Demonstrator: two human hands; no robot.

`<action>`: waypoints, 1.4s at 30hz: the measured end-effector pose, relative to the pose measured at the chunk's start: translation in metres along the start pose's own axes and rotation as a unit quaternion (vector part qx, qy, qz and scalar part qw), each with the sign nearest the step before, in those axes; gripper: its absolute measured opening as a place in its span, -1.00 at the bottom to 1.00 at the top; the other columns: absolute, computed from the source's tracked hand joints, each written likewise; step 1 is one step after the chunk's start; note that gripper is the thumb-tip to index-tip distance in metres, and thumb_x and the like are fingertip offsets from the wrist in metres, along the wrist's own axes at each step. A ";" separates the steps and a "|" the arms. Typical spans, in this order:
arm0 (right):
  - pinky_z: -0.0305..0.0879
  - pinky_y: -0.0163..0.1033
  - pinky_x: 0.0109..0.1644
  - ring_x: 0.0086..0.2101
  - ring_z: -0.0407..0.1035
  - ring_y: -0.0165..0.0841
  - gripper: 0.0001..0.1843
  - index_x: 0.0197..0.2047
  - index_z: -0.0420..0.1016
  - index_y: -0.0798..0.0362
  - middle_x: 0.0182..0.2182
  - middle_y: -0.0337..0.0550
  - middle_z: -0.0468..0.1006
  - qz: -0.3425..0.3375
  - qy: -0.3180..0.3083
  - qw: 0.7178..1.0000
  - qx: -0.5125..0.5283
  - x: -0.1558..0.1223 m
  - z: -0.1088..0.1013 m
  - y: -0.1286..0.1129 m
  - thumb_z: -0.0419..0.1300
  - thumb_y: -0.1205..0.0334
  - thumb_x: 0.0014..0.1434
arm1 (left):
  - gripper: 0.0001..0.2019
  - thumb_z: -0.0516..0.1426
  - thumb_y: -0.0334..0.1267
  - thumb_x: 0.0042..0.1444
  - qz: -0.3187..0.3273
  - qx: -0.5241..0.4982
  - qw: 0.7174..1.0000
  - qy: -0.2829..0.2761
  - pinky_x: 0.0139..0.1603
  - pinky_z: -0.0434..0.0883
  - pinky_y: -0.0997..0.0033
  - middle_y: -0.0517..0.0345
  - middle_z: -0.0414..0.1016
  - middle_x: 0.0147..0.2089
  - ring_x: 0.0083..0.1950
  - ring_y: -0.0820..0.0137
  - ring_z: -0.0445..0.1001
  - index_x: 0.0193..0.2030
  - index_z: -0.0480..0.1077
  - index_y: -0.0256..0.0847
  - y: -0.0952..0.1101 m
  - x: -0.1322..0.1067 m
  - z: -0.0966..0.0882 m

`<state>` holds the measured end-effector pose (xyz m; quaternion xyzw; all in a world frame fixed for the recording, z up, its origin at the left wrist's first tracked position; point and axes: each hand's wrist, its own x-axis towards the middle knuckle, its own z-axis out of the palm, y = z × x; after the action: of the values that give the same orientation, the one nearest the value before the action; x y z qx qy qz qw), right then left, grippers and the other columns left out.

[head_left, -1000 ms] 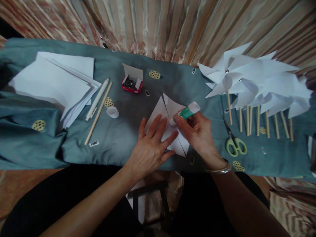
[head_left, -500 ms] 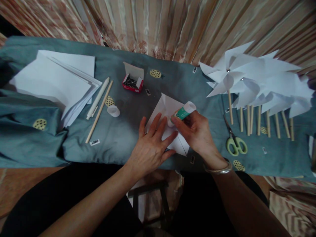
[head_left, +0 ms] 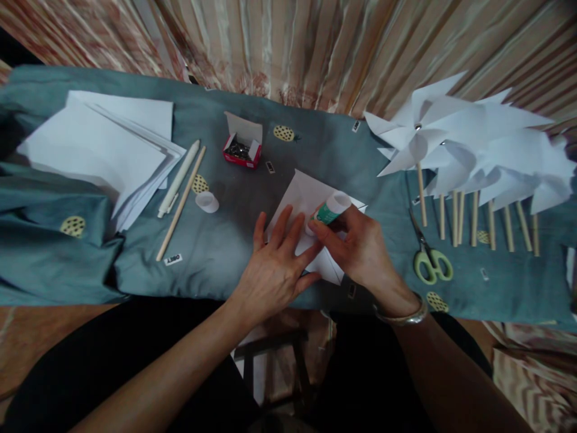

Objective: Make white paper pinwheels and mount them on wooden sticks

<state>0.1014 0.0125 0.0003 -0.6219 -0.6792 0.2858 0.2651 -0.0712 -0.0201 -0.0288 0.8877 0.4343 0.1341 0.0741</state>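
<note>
A white square of paper lies turned cornerwise on the cloth in front of me, with cut lines running in from its corners. My left hand rests flat on its left part, fingers spread. In my right hand is a green and white glue stick, gripped between thumb and fingers and tilted, its lower end down at the middle of the paper. Whether the glue tip touches the paper is hidden by my fingers. The glue stick's white cap lies off to the left.
Left are a stack of white paper, a white pen and a wooden stick. A red box of pins stands open behind. To the right lie green-handled scissors and several white paper pinwheels on sticks.
My right hand has shifted slightly down and left with the glue stick, uncovering the paper's right corner. My left hand stays in place on the paper.
</note>
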 end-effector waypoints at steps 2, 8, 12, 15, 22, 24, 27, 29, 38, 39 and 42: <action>0.32 -0.19 -0.38 -0.45 0.47 -0.27 -0.68 -0.21 0.43 0.01 -0.45 -0.18 0.57 -0.003 0.001 1.000 -0.012 -0.001 -0.001 -0.001 0.19 -0.09 0.19 | -0.43 0.11 0.11 0.20 0.000 -0.002 1.000 0.001 0.35 -0.06 -0.43 -0.13 0.15 0.42 0.48 -0.13 -0.05 0.30 0.24 0.01 0.000 0.000 0.000; 0.30 -0.21 -0.41 -0.46 0.47 -0.28 -0.73 -0.19 0.43 0.00 -0.44 -0.18 0.58 -0.019 -0.003 1.000 -0.004 -0.003 -0.003 -0.001 0.21 -0.02 0.19 | -0.44 0.11 0.11 0.20 0.003 -0.004 1.000 0.005 0.33 -0.03 -0.46 -0.16 0.17 0.40 0.47 -0.16 -0.03 0.30 0.24 0.01 -0.001 -0.001 0.000; 0.33 -0.21 -0.40 -0.43 0.48 -0.27 -0.75 -0.19 0.43 -0.01 -0.43 -0.18 0.59 -0.019 -0.005 1.000 0.011 -0.003 -0.005 0.000 0.21 -0.01 0.20 | -0.49 0.09 0.10 0.21 0.006 -0.011 1.000 0.004 0.32 -0.04 -0.49 -0.18 0.15 0.41 0.47 -0.20 -0.03 0.25 0.31 0.02 -0.001 0.000 -0.001; 0.35 -0.20 -0.38 -0.42 0.48 -0.26 -0.74 -0.19 0.43 -0.01 -0.43 -0.17 0.59 -0.015 -0.010 1.000 0.020 -0.004 -0.005 0.001 0.21 -0.01 0.20 | -0.50 0.11 0.11 0.19 0.007 -0.013 1.000 0.000 0.31 -0.05 -0.50 -0.21 0.13 0.41 0.46 -0.24 -0.03 0.24 0.32 0.02 0.000 0.000 -0.001; 0.39 -0.16 -0.31 -0.37 0.51 -0.23 -0.71 -0.15 0.44 0.01 -0.39 -0.13 0.60 -0.015 -0.018 0.999 0.039 -0.007 -0.007 0.003 0.21 -0.03 0.22 | -0.40 0.15 0.12 0.15 -0.001 -0.016 1.000 -0.002 0.31 -0.05 -0.50 -0.15 0.11 0.43 0.47 -0.21 -0.06 0.31 0.23 0.10 0.000 -0.001 0.000; 0.40 -0.15 -0.30 -0.35 0.51 -0.22 -0.72 -0.13 0.45 0.00 -0.37 -0.13 0.61 -0.015 -0.017 0.999 0.040 -0.007 -0.008 0.004 0.21 -0.02 0.22 | -0.41 0.15 0.12 0.15 -0.004 -0.018 1.000 -0.002 0.32 -0.06 -0.49 -0.09 0.10 0.44 0.48 -0.18 -0.08 0.32 0.22 0.12 0.000 -0.001 0.000; 0.41 -0.15 -0.30 -0.34 0.52 -0.22 -0.71 -0.12 0.45 -0.01 -0.34 -0.13 0.62 -0.012 -0.021 0.999 0.040 -0.008 -0.009 0.006 0.20 -0.02 0.22 | -0.41 0.15 0.12 0.15 -0.004 -0.019 1.000 -0.001 0.32 -0.07 -0.49 -0.08 0.09 0.44 0.48 -0.19 -0.08 0.32 0.22 0.13 0.000 -0.001 0.000; 0.40 -0.15 -0.32 -0.36 0.51 -0.23 -0.70 -0.12 0.45 0.01 -0.32 -0.11 0.62 -0.010 -0.023 0.999 0.040 -0.008 -0.010 0.007 0.20 -0.02 0.22 | -0.40 0.16 0.12 0.15 -0.005 -0.019 1.000 -0.003 0.32 -0.07 -0.49 -0.08 0.09 0.44 0.48 -0.20 -0.08 0.32 0.22 0.14 0.000 -0.001 0.000; 0.35 -0.20 -0.37 -0.39 0.48 -0.26 -0.66 -0.13 0.47 0.00 -0.36 -0.13 0.60 0.004 -0.020 0.999 0.035 -0.010 -0.013 0.009 0.21 -0.09 0.20 | -0.43 0.17 0.11 0.15 -0.005 -0.016 1.000 0.001 0.34 -0.11 -0.48 -0.03 0.06 0.47 0.49 -0.17 -0.11 0.29 0.26 0.15 0.000 -0.001 0.001; 0.35 -0.20 -0.36 -0.39 0.48 -0.26 -0.65 -0.13 0.47 0.00 -0.36 -0.13 0.60 0.006 -0.020 0.999 0.034 -0.010 -0.013 0.009 0.21 -0.09 0.20 | -0.44 0.17 0.11 0.15 -0.005 -0.016 1.000 0.000 0.33 -0.10 -0.48 -0.03 0.07 0.46 0.48 -0.18 -0.10 0.29 0.26 0.15 0.000 -0.001 0.001; 0.36 -0.18 -0.33 -0.36 0.48 -0.25 -0.64 -0.11 0.48 0.02 -0.34 -0.12 0.60 0.009 -0.019 0.999 0.038 -0.010 -0.013 0.011 0.21 -0.09 0.20 | -0.44 0.16 0.11 0.15 -0.006 -0.016 1.000 -0.003 0.32 -0.09 -0.49 -0.07 0.08 0.45 0.48 -0.20 -0.09 0.29 0.27 0.14 0.000 -0.001 0.001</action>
<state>0.1195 0.0041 0.0013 -0.6119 -0.6674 0.3252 0.2728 -0.0713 -0.0212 -0.0301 0.8840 0.4374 0.1377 0.0904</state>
